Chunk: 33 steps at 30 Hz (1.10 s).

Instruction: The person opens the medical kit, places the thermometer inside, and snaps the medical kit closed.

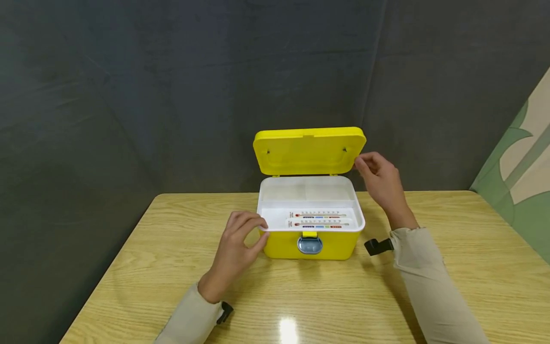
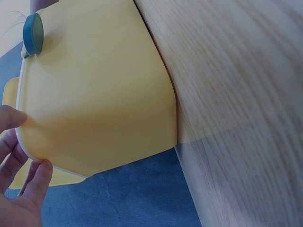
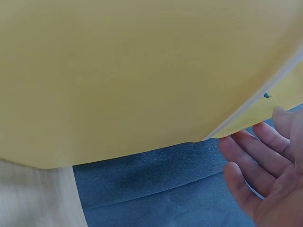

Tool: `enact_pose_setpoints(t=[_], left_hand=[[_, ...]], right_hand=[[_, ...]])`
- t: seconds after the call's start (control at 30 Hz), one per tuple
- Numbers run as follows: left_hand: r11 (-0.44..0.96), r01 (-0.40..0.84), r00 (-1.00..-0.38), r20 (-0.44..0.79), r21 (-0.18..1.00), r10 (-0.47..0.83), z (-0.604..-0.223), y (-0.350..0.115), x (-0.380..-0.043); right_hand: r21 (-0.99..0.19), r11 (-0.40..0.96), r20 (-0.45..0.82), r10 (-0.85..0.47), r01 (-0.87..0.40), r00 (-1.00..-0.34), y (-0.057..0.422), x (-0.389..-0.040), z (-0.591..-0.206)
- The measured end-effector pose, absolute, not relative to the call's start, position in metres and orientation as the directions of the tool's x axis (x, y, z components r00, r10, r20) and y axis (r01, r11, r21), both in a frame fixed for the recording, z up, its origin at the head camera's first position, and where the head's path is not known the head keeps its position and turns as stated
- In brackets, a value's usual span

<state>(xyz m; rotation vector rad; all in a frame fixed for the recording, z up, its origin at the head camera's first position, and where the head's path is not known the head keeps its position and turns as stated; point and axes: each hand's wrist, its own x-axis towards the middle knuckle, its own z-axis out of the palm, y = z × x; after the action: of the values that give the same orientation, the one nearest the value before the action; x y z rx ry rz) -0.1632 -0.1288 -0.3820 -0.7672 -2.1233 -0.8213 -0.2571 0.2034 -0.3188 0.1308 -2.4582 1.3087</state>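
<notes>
A yellow storage box (image 1: 333,247) stands on the table, its yellow lid (image 1: 307,155) raised at the back. Inside the top is a white tray (image 1: 274,215) with two thermometer strips (image 1: 320,223) lying in its front compartment. My left hand (image 1: 236,241) pinches the rim at the front left corner, thumb outside and fingertips over the edge. At the lid's right edge, my right hand (image 1: 380,181) grips with thumb and fingers. The right wrist view shows those fingertips (image 3: 229,143) at the lid's edge. A grey-blue latch (image 1: 309,245) sits on the box front.
The wooden table (image 1: 172,267) extends around the box on both sides and in front. A dark cloth (image 1: 193,95) hangs behind the table, near its back edge. At the right is a panel with green leaf shapes (image 1: 511,153).
</notes>
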Motion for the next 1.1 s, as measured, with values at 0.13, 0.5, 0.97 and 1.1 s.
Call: enact_pose_setpoints(t=[0.13,0.5,0.97,1.1], left_hand=[[0.618,0.721,-0.562,0.787,0.313,0.257,-0.383,-0.128,-0.164],[0.615,0.722,-0.563,0.785,0.316,0.259,-0.383,-0.127,-0.166],[0.625,0.715,-0.565,0.785,0.312,0.254,-0.384,-0.128,-0.168],[0.630,0.709,-0.573,0.780,0.316,0.253,-0.385,-0.128,-0.168]], right_hand=[[-0.766,0.582,0.380,0.071,-0.271,-0.922,0.205,-0.257,-0.318],[-0.731,0.599,0.462,0.081,-0.327,-0.883,0.207,-0.249,-0.312],[-0.597,0.711,0.540,0.013,-0.371,-0.842,0.213,-0.231,-0.298],[-0.579,0.729,0.503,-0.033,-0.365,-0.864,0.214,-0.225,-0.294]])
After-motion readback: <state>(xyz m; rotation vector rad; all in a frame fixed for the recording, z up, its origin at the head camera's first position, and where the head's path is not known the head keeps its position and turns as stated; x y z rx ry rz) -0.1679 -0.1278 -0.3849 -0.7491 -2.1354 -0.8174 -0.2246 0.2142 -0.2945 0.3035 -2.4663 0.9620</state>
